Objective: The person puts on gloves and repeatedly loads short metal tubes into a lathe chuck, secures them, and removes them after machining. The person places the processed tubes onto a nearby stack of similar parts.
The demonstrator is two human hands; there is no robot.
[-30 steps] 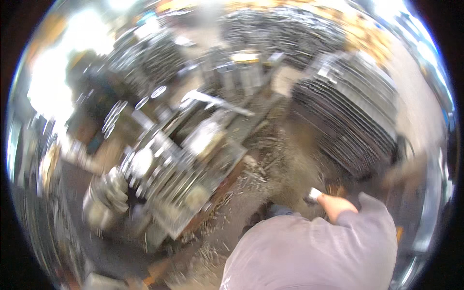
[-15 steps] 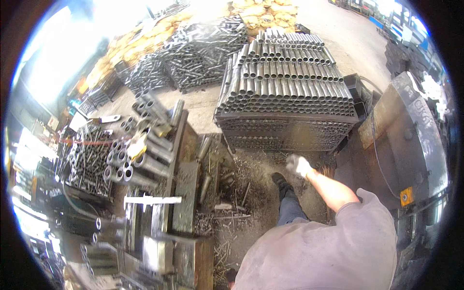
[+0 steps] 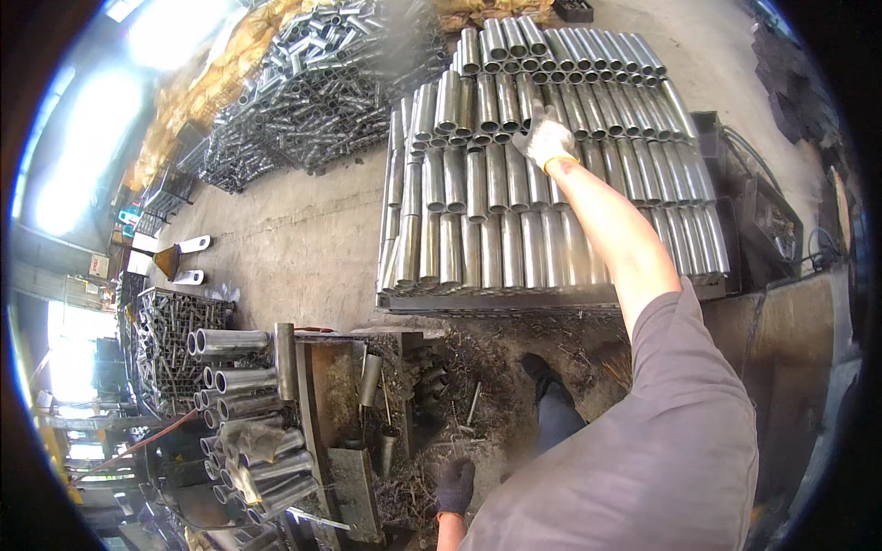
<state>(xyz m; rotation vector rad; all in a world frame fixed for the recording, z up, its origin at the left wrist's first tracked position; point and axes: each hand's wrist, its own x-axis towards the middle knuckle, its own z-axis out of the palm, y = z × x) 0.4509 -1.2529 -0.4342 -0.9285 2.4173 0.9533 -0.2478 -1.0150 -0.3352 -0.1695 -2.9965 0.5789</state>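
My right hand (image 3: 551, 144), in a white glove with a yellow cuff, reaches out over a big stack of steel tubes (image 3: 501, 239). Its thumb and a finger are spread apart at the tube ends in the upper rows. Whether they touch a tube cannot be made out. Down by my body hangs my left hand (image 3: 455, 487) in a dark glove, above the littered floor. Its finger shape is lost in the dark glove, and no object shows in it. The stacked tubes lie side by side in stepped layers.
A bench (image 3: 333, 395) at the left bears a pile of thicker tubes (image 3: 248, 404). Behind it stands a basket of short metal pieces (image 3: 175, 340). A heap of loose tubes (image 3: 303, 110) lies at the far left. Dark metal bins (image 3: 767, 225) flank the stack's right side.
My right arm has stretched forward, from beside my leg to over the tube stack. The stack now appears closer, and my left hand has come into fuller view.
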